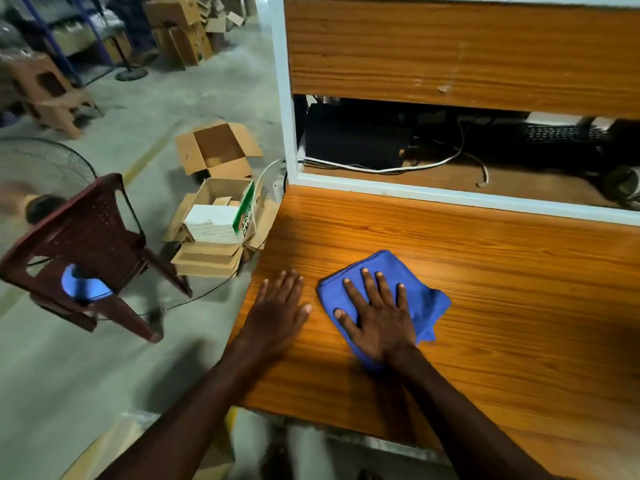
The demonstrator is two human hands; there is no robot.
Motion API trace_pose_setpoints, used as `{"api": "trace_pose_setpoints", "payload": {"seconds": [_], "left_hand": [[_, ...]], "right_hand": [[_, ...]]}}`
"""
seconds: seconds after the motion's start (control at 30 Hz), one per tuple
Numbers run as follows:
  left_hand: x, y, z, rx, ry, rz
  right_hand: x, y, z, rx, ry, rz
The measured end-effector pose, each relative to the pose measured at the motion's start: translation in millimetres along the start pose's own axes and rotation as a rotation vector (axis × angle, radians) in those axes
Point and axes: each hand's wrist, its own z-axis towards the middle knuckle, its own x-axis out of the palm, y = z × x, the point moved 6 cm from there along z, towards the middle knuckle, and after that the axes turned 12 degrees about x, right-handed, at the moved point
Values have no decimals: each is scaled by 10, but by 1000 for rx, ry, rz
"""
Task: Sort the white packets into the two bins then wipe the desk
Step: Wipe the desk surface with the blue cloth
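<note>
A folded blue cloth lies on the wooden desk, left of its middle. My right hand presses flat on the cloth with the fingers spread. My left hand rests flat on the bare desk top near its left edge, just left of the cloth, and holds nothing. No white packets or bins show on the desk.
A raised shelf unit with cables and dark equipment stands behind the desk. On the floor to the left are open cardboard boxes, a dark red plastic chair and a floor fan. More boxes and racks stand far back.
</note>
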Motion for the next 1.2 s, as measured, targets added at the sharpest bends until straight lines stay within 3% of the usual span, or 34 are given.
{"api": "trace_pose_setpoints", "payload": {"seconds": [0.23,0.43,0.63,0.77,0.9,1.1,1.2], "left_hand": [[117,38,-25,31,-74,36],[121,34,7,32,-125,37],[72,45,12,50,-125,23],[92,40,9,35,-101,21],[115,49,0,30,-85,24],[85,28,-15,33,-104,8],[85,23,-8,20,-135,18]], "right_hand": [[-58,-119,164,288,21,-45],[0,503,955,106,93,-5],[-2,308,1288,335,95,-3],[42,598,929,299,99,16],[43,758,1247,191,124,46],[-49,314,1294,499,41,108],[-16,720,1208,385,12,118]]}}
